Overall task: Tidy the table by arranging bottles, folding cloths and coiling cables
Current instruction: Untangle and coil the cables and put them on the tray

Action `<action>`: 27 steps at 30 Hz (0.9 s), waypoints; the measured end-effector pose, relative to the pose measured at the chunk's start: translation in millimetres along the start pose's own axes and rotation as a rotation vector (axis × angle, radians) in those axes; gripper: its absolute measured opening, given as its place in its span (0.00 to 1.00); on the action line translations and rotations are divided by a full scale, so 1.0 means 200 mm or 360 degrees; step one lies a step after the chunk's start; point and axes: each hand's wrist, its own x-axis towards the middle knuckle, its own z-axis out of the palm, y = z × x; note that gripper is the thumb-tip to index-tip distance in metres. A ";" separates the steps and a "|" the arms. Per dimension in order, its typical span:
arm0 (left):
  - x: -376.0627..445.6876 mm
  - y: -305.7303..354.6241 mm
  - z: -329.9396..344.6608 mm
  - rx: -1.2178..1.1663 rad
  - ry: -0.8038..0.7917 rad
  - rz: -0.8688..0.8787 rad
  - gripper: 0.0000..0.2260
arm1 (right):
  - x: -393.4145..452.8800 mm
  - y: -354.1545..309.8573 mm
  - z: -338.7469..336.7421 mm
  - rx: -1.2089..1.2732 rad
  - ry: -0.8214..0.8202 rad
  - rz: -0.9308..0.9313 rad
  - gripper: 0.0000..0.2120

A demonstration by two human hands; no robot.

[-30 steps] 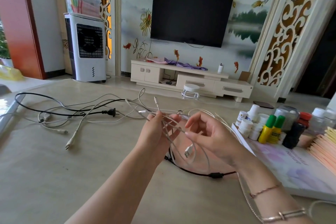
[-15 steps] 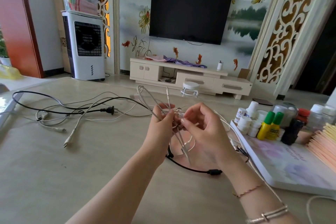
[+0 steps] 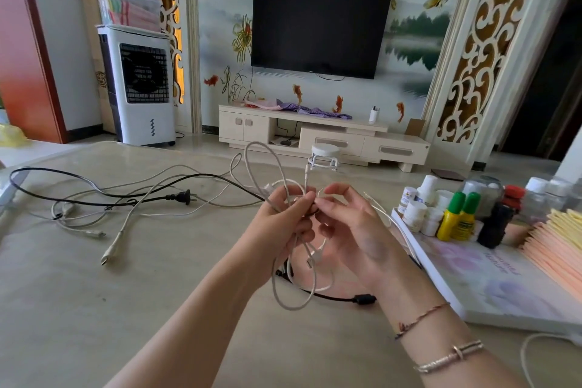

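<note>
My left hand [image 3: 283, 224] grips a bundle of white cable [image 3: 293, 296] whose loops rise above the fingers and hang below the palm. My right hand [image 3: 349, 230] meets it fingertip to fingertip and pinches the same white cable at the top of the bundle. A black power cable with a plug [image 3: 181, 197] and several loose white cables [image 3: 116, 242] lie tangled on the beige table [image 3: 94, 309] to the left. Small bottles [image 3: 456, 217], among them two yellow ones with green caps, stand grouped at the right.
A white board [image 3: 491, 287] lies on the right under the bottles, with a stack of peach and yellow cloths [image 3: 563, 249] on it. A black cable with a ferrite lump [image 3: 362, 299] runs under my hands. A glass jar [image 3: 324, 157] stands at the table's far edge.
My hands have come together and risen slightly. The white cable's loops have gathered tighter in my left hand, one loop now standing higher above it.
</note>
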 end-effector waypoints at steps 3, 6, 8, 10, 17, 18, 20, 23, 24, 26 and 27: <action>0.00 -0.01 0.00 0.0244 0.0044 0.0116 0.05 | 0.00 0.00 0.00 0.0184 0.0043 0.0127 0.11; 0.02 0.00 -0.06 0.0776 0.0247 0.0378 0.04 | -0.01 -0.07 -0.01 0.0198 -0.0036 0.0300 0.06; 0.04 0.01 -0.12 0.1122 0.0409 0.0541 0.05 | -0.03 -0.11 -0.03 -0.0430 -0.0044 0.0365 0.12; 0.04 0.02 -0.15 0.1289 0.0461 0.0612 0.06 | -0.03 -0.12 -0.04 -0.1147 -0.0049 0.0224 0.15; 0.07 -0.02 -0.12 0.1324 0.0361 0.0569 0.05 | -0.04 -0.09 -0.02 -0.0145 -0.0565 0.0456 0.15; 0.07 -0.02 -0.11 0.1247 0.0352 0.0545 0.06 | -0.05 -0.08 -0.01 0.0308 -0.0496 0.0417 0.12; 0.06 -0.02 -0.09 0.1118 0.0339 0.0509 0.06 | -0.03 -0.05 0.01 0.0859 -0.0159 0.0224 0.12; 0.03 -0.01 -0.02 0.0995 0.0230 0.0480 0.06 | 0.02 0.03 0.01 -0.0030 0.0346 -0.0274 0.13; 0.01 -0.01 -0.01 0.0931 0.0170 0.0453 0.06 | 0.03 0.06 0.01 -0.0461 0.0490 -0.0492 0.12; -0.01 0.01 0.01 0.0800 0.0031 0.0346 0.06 | 0.05 0.10 0.01 -0.0792 0.0497 -0.0623 0.12; -0.02 0.03 0.01 0.0762 -0.0046 0.0274 0.06 | 0.04 0.08 0.01 -0.0705 0.0449 -0.0508 0.13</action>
